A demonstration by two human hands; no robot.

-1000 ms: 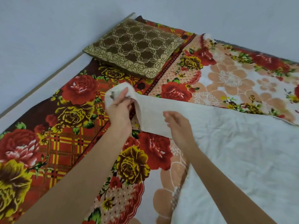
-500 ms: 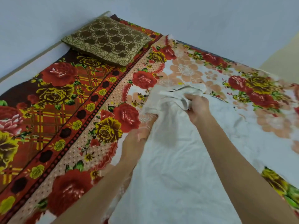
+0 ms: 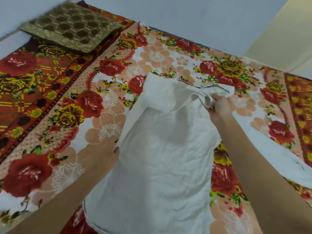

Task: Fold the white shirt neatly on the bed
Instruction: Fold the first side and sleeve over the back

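Both my arms are bare from the lower edge of the view right up to the wrists: no sleeves or cuffs show on either forearm. My left hand [image 3: 108,149] and right hand [image 3: 219,108] wear no gloves, and I see no watch, bracelet or ring. The fingernails that show are short and plain.

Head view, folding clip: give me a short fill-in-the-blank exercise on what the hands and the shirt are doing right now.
1. The right hand pinches bunched fabric of the white shirt near its ____.
2. The left hand touches the shirt's ____ edge.
3. The brown patterned cushion lies at the far ____ corner of the bed.
4. The blanket under the shirt is printed with ____.

Missing words: collar; left; left; flowers
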